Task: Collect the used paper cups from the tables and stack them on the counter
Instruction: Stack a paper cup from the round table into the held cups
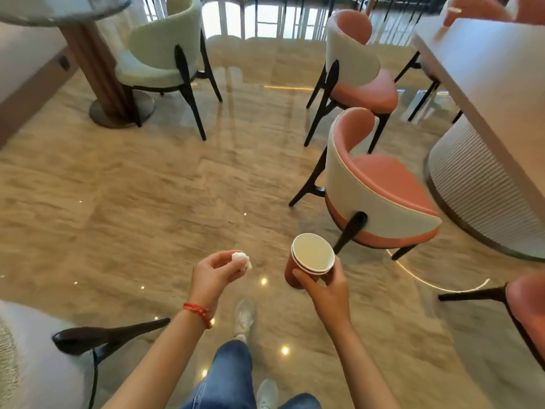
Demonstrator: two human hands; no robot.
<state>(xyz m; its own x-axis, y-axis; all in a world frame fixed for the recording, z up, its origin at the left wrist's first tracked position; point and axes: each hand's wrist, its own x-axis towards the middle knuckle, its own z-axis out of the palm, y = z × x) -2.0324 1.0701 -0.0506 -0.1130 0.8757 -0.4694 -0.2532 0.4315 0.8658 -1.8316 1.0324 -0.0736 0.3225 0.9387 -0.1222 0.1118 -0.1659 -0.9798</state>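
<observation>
Holding two nested paper cups (309,262), the right hand (326,286) wraps its fingers and thumb around the red outer wall, just below the rolled white rims. The cups tilt slightly away from the person, and the pale inside of the top one looks empty. They hang in the air above the glossy stone floor (147,187), near a pink and white chair (380,187). The left hand (213,274), with a red bracelet (199,312) at its wrist, pinches a small crumpled white tissue (241,259) between thumb and fingertips. A long pale table (486,69) stands at the right.
</observation>
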